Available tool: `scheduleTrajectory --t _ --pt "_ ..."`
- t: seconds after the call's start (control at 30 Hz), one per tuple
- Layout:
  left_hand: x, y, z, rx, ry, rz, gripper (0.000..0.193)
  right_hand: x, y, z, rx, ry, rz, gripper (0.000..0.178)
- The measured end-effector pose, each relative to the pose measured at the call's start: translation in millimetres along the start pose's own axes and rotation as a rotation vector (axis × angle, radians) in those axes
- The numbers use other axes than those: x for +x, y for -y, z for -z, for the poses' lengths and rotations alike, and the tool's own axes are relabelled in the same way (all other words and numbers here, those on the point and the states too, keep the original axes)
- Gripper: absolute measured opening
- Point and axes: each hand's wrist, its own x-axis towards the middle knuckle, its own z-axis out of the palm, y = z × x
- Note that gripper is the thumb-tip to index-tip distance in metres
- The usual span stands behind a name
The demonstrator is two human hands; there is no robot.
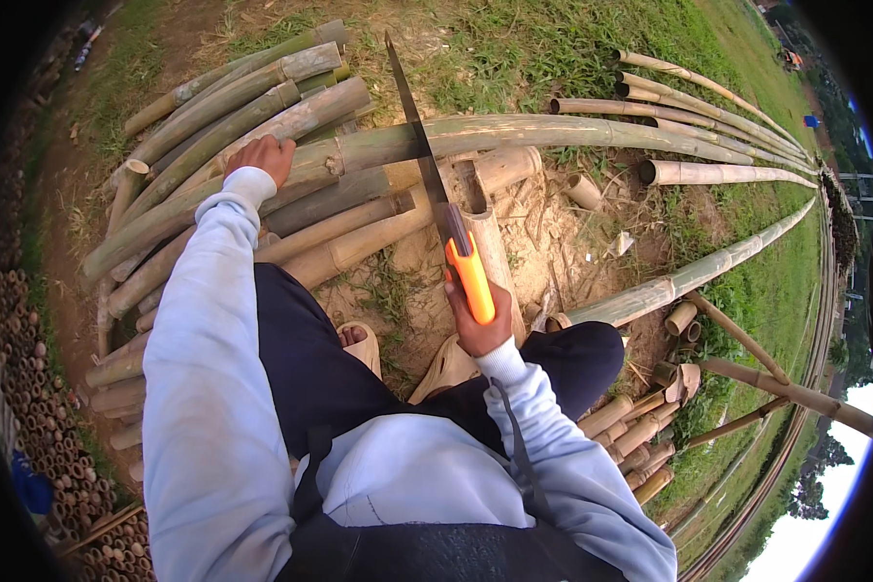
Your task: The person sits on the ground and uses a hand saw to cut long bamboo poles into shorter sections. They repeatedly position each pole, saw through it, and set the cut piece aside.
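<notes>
My right hand (485, 325) is wrapped round the orange handle of a hand saw (468, 272). The saw's long dark blade points away from me and lies across a long green bamboo pole (533, 131). My left hand (260, 161) rests on the same pole, left of the blade, with its fingers curled down over it. Under the pole, close to the blade, is a thick bamboo piece with a slot cut in it (496, 233).
Cut bamboo lengths (262, 76) are piled at the left. Several long poles (718, 175) stretch off to the right. Short pieces (635, 441) lie by my right knee, near a bamboo frame (795, 388). Many stacked tubes (44, 369) stand far left. Sawdust covers the soil.
</notes>
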Motion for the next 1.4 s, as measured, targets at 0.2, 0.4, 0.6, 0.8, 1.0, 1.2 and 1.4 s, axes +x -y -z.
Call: scheduleTrajectory --t 0.2,0.4,0.6,0.8,1.0,1.2,1.4 --pt "3 4 8 0.021 -0.01 -0.015 0.061 31 4 -16 0.053 -0.026 0.044 0.022" --pt "-15 -2 13 0.0 -0.008 0.048 0.063 -128 14 40 -0.098 -0.019 -0.002 0.02" --pt "2 -13 12 0.013 0.008 -0.009 0.062 52 7 -19 0.033 -0.08 0.124 0.021" --pt "-4 -3 12 0.013 -0.036 0.002 0.061 7 1 -8 0.072 -0.019 0.088 0.017" --pt "-8 4 10 0.019 0.028 0.009 0.063 -124 13 40 -0.087 -0.005 -0.011 0.024" --pt "0 -16 14 0.022 0.004 -0.004 0.059 67 9 -22 -0.004 -0.041 0.107 0.019" --pt "1 6 8 0.017 0.012 0.041 0.061 -47 0 14 0.051 0.044 -0.109 0.017"
